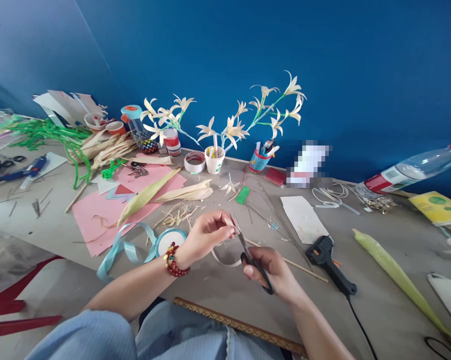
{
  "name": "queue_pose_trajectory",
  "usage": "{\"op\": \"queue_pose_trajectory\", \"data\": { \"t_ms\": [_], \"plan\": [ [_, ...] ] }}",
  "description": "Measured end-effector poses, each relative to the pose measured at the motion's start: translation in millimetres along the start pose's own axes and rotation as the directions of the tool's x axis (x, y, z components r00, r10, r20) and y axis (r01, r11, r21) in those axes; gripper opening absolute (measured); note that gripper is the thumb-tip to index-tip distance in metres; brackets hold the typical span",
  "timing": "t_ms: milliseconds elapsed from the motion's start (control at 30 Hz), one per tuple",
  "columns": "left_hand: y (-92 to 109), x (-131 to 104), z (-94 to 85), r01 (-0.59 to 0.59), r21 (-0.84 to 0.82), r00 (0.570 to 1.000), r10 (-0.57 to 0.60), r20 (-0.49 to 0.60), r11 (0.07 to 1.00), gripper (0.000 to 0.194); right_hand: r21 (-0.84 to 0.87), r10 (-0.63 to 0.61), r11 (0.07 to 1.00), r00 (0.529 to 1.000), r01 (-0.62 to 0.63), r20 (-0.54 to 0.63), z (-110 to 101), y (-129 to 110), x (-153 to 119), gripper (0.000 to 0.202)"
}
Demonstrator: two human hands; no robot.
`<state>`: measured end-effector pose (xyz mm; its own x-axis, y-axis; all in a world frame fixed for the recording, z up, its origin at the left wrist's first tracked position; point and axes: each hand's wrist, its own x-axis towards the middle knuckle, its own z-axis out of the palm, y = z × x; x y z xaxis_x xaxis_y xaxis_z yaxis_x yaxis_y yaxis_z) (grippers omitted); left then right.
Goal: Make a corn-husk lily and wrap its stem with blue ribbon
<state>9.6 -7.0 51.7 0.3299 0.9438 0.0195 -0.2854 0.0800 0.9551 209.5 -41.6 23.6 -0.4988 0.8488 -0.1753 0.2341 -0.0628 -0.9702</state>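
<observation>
My left hand (210,235), with red beads at the wrist, pinches a small pale strip (229,222) between thumb and fingers. In my right hand (268,270) are black-handled scissors (245,250), their blades pointing up and touching or nearly touching the strip by my left fingertips. A thin pale loop (225,262) hangs below, between the two hands; where its ends go is hidden. Left of my left hand lies a roll of light blue ribbon (168,242). A white flower (230,186) made of thin petals lies beyond the hands.
A paper cup (214,161) holds branches of pale flowers at the back. A black glue gun (330,265) and a green husk (398,270) lie right. Pink paper (97,220), husks and green stems (75,145) cover the left. A plastic bottle (409,172) leans back right.
</observation>
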Motion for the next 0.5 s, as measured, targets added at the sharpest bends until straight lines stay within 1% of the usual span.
{"op": "queue_pose_trajectory", "data": {
  "t_ms": [333, 500],
  "plan": [
    [1.5, -0.6, 0.3, 0.009, 0.006, 1.0, -0.009, -0.008, 1.0, 0.021, -0.037, 0.005, 0.999, 1.0, -0.005, -0.002, -0.9, -0.1, 2.4, 0.058],
    [1.7, 0.0, 0.8, 0.015, -0.028, 1.0, -0.015, 0.0, 0.999, 0.02, -0.042, 0.011, 0.999, 0.999, -0.012, -0.033, -0.4, -0.9, 1.9, 0.059]
  ]
}}
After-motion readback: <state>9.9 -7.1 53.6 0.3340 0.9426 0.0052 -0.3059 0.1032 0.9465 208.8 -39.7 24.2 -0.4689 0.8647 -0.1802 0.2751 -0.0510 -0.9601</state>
